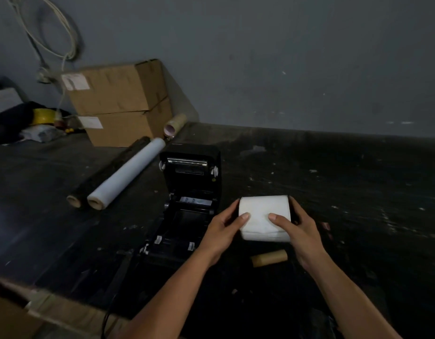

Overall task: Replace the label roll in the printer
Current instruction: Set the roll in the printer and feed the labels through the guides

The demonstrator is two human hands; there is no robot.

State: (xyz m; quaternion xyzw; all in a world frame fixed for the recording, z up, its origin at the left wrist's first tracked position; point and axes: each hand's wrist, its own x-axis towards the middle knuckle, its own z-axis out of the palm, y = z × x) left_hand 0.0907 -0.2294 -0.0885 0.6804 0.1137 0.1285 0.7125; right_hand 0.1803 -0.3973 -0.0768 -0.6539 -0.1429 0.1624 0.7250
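you have the label roll (265, 217) held between both hands, just to the right of the open printer (187, 206) and above the dark table (358, 192). your left hand (222, 231) wraps the roll's left end with the thumb laid across the front; your right hand (297, 226) does the same on the right end, so both are clamped on the roll.

judging by its look, it is a full, tightly wound paper roll: fairly light, firm across its width, but the outer wraps are soft and can slide loose or crease if you squeeze the middle. the loose edge shows as a line near the bottom front; keep a thumb close to it so it does not unspool. hold by the two flat ends, as you do now, since that keeps the layers from slipping sideways into a cone shape.

the printer's lid stands up and its bay looks empty. a bare cardboard core (269, 258) lies on the table below the roll, likely the spent one.
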